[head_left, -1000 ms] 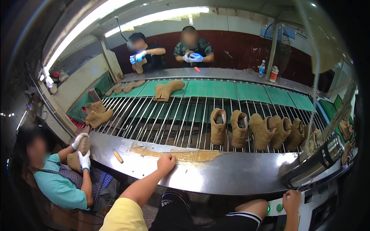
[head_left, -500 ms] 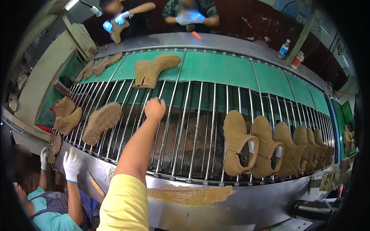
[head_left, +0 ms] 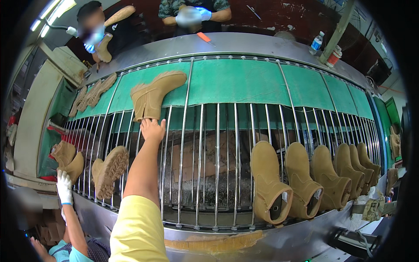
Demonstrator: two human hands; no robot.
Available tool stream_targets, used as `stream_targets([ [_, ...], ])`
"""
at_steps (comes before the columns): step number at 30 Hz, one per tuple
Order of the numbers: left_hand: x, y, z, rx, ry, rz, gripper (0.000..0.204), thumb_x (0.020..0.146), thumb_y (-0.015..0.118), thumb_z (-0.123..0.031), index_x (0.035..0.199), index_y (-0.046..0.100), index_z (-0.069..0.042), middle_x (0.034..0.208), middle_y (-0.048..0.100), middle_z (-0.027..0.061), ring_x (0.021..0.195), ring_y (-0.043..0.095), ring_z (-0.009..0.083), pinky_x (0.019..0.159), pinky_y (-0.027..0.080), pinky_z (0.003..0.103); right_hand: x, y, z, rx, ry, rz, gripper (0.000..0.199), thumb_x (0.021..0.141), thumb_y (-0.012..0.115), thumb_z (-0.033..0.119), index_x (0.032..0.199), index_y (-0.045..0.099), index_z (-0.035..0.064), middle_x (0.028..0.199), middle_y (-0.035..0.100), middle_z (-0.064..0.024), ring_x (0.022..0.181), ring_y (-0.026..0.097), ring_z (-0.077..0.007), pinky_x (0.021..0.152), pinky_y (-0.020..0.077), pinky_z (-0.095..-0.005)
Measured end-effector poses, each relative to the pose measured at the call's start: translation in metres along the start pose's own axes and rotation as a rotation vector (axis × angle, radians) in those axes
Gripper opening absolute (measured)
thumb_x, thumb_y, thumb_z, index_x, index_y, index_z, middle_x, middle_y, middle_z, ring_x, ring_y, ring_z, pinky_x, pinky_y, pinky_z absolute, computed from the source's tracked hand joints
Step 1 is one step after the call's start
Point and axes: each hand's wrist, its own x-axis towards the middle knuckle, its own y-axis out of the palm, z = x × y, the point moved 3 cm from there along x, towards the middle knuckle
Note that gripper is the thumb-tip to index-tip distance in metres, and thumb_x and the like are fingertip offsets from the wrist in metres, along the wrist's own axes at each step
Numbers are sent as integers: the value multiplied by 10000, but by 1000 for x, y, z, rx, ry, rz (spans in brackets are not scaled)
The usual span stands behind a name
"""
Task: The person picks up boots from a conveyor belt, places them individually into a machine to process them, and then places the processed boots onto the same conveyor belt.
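Tan, with a thick ridged sole, an ankle boot (head_left: 162, 89) lay on its side on a green sheet (head_left: 235, 83), its toe pointing up and to the right. The open end of its shaft was turned toward the viewer and reached past the sheet, over a rack of parallel silver metal rods (head_left: 218, 148).

Just below that shaft was the person's bare left grip (head_left: 152, 129), extending from a short yellow sleeve (head_left: 137, 227). Its fingers were stretched forward, with their tips at the lower rim of the shaft; its thumb stood out to the right. Whether the grip had closed on the rim, I cannot tell. The boot's toe and sole lay beyond the fingertips.

Left of the forearm, a second tan boot (head_left: 111, 172) was tilted on the rods, treaded sole facing the viewer. Farther left, a co-worker's white-gloved hand (head_left: 65, 187) was just beside two tan boots (head_left: 75, 168). To the right, well apart from the grip, six tan boots (head_left: 267, 174) formed a row. Brown tape (head_left: 214, 244) ran along the near metal counter (head_left: 299, 241).
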Motion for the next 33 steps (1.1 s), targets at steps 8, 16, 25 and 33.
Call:
stream_targets([
  [8, 38, -7, -2, 22, 45, 100, 586, 939, 393, -494, 932, 710, -1, 1025, 662, 209, 1043, 583, 355, 906, 417, 477, -12, 10, -15, 9, 71, 88, 323, 854, 581, 276, 1021, 627, 4, 996, 614, -189, 976, 530, -375, 896, 418, -489],
  [16, 43, -104, -13, -582, -15, 90, 439, 907, 519, -338, 1007, 629, 75, 963, 640, 283, 955, 595, 452, 842, 454, 489, -10, 13, -16, 30, 54, 26, 314, 793, 642, 260, 994, 638, 19, 964, 611, -180, 928, 541, -360, 846, 438, -472],
  [25, -167, -210, 33, -1599, -153, 739, 287, 943, 526, -306, 934, 610, -32, 821, 636, 70, 703, 589, 121, 609, 467, 295, -8, 31, -34, 111, -107, -87, 151, 669, 642, 131, 788, 600, 46, 774, 584, -118, 827, 556, -336, 820, 435, -450],
  [33, -512, -276, 42, -2183, -310, 825, 323, 954, 521, -268, 1056, 576, 34, 842, 651, 92, 644, 602, 143, 558, 493, 265, 4, 6, 37, 309, -158, -341, 277, 689, 645, 71, 965, 639, 44, 868, 621, -125, 824, 566, -337, 803, 450, -436],
])
